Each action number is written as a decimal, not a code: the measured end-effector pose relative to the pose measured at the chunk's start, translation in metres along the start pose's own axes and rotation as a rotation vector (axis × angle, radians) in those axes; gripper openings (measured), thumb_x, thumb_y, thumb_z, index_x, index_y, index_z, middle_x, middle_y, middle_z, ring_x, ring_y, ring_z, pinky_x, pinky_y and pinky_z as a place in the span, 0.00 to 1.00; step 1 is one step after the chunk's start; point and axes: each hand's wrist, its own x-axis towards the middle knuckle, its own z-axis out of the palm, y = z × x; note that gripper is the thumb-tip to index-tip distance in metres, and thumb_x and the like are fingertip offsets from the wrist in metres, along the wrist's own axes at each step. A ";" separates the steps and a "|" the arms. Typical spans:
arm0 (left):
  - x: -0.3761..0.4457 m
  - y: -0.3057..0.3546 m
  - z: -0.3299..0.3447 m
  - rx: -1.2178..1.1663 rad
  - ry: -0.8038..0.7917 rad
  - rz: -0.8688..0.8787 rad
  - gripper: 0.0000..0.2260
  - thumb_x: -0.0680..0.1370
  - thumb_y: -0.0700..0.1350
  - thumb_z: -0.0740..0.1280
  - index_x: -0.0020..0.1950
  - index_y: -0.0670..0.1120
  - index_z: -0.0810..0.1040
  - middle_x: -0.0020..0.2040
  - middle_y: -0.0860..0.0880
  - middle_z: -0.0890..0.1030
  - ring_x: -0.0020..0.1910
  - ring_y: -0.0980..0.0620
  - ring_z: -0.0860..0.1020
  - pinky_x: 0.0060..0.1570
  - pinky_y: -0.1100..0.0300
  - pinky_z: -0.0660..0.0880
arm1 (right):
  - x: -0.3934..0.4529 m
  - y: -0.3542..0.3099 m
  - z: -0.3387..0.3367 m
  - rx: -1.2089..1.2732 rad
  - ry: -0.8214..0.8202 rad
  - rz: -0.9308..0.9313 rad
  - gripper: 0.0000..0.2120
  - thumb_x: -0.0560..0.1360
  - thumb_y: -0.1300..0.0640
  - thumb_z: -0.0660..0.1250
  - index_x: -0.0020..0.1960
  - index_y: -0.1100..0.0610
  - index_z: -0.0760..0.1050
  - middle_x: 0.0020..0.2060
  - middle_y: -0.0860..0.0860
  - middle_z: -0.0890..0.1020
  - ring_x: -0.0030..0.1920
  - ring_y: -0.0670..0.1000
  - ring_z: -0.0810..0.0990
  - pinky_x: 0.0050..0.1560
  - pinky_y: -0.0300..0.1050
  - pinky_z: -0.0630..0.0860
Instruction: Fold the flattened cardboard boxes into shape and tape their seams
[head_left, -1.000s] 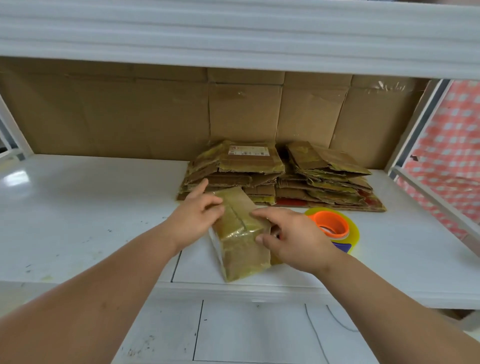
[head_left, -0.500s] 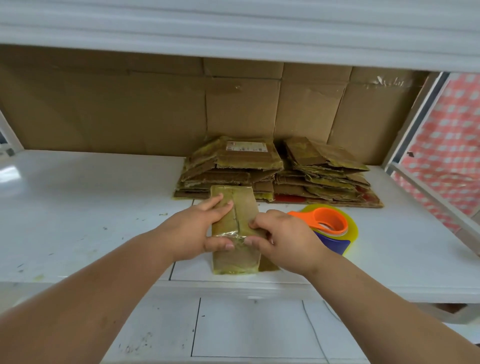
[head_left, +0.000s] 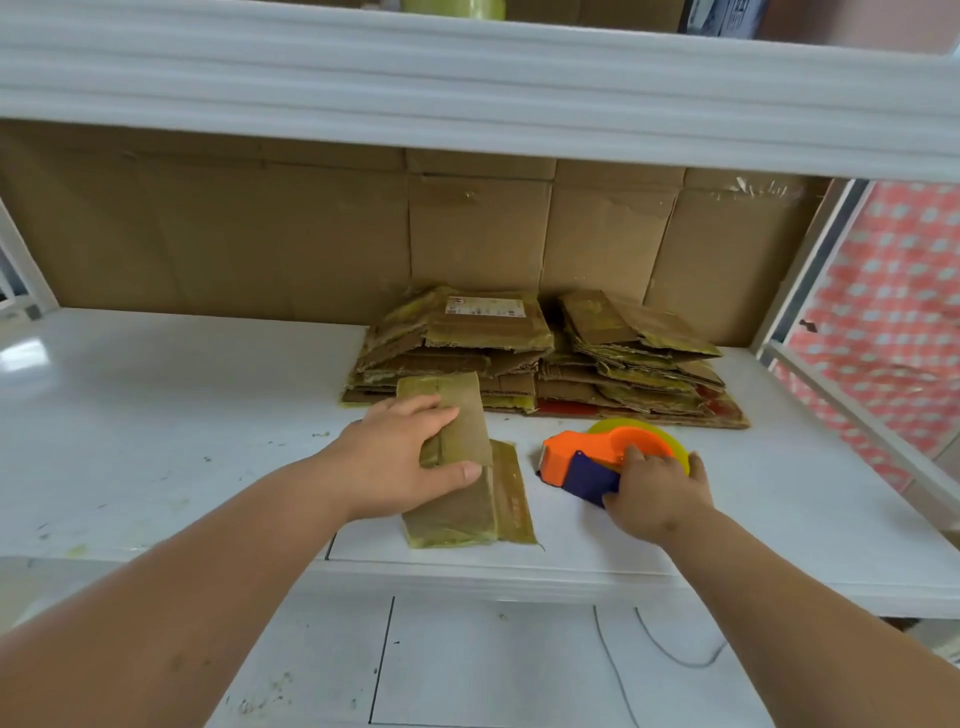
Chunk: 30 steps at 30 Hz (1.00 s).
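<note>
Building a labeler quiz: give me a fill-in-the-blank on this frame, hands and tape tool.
The left hand holds down the small ____ box.
The right hand grips the orange and blue tape ____.
The flattened boxes are stacked against the ____ of the shelf.
Missing words: cardboard; dispenser; back

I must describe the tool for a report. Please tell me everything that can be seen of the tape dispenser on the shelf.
The tape dispenser looks like plastic: an orange upper body and handle, a dark blue lower part, and a yellow-green roll of tape at its far side. It lies on the white shelf, to the right of the folded box and apart from it, in front of the flattened cardboard stack. The right hand grips its handle end.
</note>
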 end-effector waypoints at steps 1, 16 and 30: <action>0.000 0.001 0.001 -0.018 0.005 -0.006 0.36 0.75 0.71 0.59 0.80 0.58 0.57 0.80 0.61 0.53 0.79 0.54 0.51 0.76 0.51 0.56 | 0.001 0.002 0.002 -0.029 0.004 -0.009 0.23 0.78 0.44 0.61 0.70 0.53 0.66 0.65 0.53 0.75 0.71 0.56 0.68 0.77 0.62 0.46; -0.004 0.022 -0.019 -0.303 0.330 -0.072 0.16 0.83 0.51 0.60 0.71 0.56 0.73 0.70 0.56 0.72 0.68 0.54 0.71 0.67 0.56 0.69 | -0.025 0.003 -0.045 0.681 0.150 -0.354 0.11 0.77 0.48 0.71 0.51 0.40 0.68 0.48 0.40 0.80 0.55 0.49 0.78 0.69 0.62 0.68; -0.018 0.047 -0.040 -0.934 0.114 -0.003 0.08 0.80 0.49 0.67 0.49 0.49 0.84 0.43 0.51 0.83 0.43 0.53 0.79 0.50 0.56 0.74 | -0.076 -0.008 -0.082 0.853 -0.038 -0.606 0.19 0.68 0.49 0.76 0.55 0.49 0.75 0.46 0.43 0.83 0.49 0.43 0.83 0.44 0.41 0.82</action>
